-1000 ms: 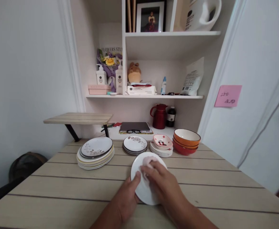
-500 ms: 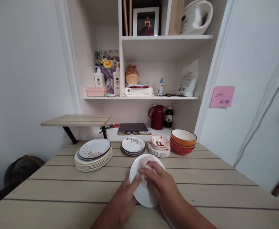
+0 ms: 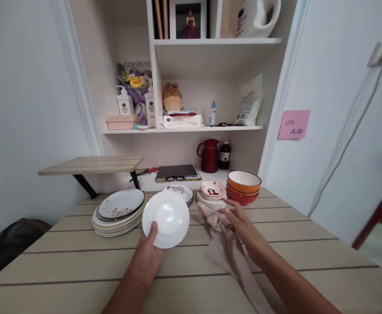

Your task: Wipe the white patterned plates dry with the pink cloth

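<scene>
1 white plate [image 3: 168, 218] is gripped by the left hand [image 3: 147, 258], thumb on its face, tilted above the table [image 3: 184, 290] and in front of the patterned plates [image 3: 182, 189]. It has swung left, away from the cloth [image 3: 223, 246], which now spreads in loose folds below the right hand [image 3: 246, 233]. That hand has let go, fingers extended, so cloth and plate no longer touch and the rubbing is interrupted.

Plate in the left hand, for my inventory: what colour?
The plate is plain white, best in the head view.
</scene>
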Action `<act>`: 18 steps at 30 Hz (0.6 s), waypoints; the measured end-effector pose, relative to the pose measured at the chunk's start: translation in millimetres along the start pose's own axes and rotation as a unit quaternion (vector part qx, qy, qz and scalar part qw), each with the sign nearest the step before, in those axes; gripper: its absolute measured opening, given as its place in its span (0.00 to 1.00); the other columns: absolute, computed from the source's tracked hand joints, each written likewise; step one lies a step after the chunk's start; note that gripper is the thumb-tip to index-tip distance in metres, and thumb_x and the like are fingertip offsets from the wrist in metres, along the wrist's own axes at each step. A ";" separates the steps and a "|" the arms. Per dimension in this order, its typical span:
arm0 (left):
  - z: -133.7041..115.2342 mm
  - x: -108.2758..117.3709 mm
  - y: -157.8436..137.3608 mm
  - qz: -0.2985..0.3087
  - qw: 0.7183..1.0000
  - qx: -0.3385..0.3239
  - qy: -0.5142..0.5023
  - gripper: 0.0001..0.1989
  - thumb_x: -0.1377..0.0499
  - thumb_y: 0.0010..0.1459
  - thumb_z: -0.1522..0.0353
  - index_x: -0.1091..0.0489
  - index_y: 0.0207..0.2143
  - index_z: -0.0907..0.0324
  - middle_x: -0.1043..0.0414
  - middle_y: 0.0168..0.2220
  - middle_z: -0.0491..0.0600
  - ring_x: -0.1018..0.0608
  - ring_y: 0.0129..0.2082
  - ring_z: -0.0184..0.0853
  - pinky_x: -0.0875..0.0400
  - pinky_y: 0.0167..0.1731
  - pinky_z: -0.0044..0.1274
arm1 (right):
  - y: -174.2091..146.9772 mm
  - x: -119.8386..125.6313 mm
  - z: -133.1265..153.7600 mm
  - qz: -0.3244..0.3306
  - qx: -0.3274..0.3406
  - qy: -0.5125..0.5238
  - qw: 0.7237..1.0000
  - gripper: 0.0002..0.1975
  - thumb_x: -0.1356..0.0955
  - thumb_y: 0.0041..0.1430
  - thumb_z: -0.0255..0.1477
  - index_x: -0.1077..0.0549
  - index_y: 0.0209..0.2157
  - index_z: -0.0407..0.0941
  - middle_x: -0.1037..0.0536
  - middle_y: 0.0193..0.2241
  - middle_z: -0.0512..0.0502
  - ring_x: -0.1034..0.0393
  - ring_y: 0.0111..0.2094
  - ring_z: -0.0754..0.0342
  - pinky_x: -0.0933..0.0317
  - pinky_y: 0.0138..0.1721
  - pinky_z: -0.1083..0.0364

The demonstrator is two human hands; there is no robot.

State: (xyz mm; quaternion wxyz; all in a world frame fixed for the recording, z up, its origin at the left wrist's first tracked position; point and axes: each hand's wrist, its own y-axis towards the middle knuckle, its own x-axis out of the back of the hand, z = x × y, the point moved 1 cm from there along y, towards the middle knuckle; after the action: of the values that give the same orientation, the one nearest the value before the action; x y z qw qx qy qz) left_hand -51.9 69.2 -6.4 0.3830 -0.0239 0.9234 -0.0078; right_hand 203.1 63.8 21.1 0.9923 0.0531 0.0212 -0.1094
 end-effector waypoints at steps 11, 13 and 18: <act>-13.9 16.9 15.7 -0.075 0.990 -0.041 -0.114 0.21 0.45 0.61 0.69 0.38 0.57 0.55 0.33 0.55 0.52 0.30 0.54 0.35 0.36 0.54 0.28 | 18.4 37.3 -2.9 -0.062 0.043 -0.221 0.972 0.20 0.33 0.48 0.36 0.31 0.45 0.47 0.29 0.44 0.42 0.32 0.42 0.47 0.37 0.41 0.49; -13.4 14.9 13.6 -0.070 0.989 -0.030 -0.125 0.23 0.45 0.60 0.70 0.40 0.58 0.55 0.34 0.55 0.52 0.31 0.54 0.35 0.38 0.55 0.27 | 8.3 27.8 -2.0 0.027 -0.038 -0.183 0.982 0.23 0.31 0.47 0.35 0.32 0.47 0.48 0.28 0.44 0.43 0.31 0.37 0.49 0.36 0.36 0.50; -12.9 11.3 8.8 -0.019 0.991 -0.019 -0.132 0.25 0.46 0.61 0.70 0.43 0.60 0.53 0.35 0.56 0.51 0.31 0.55 0.36 0.40 0.57 0.28 | -19.1 -6.5 16.2 0.287 -0.016 0.063 0.956 0.22 0.33 0.54 0.39 0.31 0.50 0.47 0.29 0.50 0.42 0.32 0.46 0.50 0.38 0.47 0.48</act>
State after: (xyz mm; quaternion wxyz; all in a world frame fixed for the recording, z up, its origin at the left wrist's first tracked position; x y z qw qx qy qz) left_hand -69.4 77.4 -5.6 0.5006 -0.0491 0.8643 0.0058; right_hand 193.1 44.9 35.6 0.9794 0.0478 0.0691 0.1838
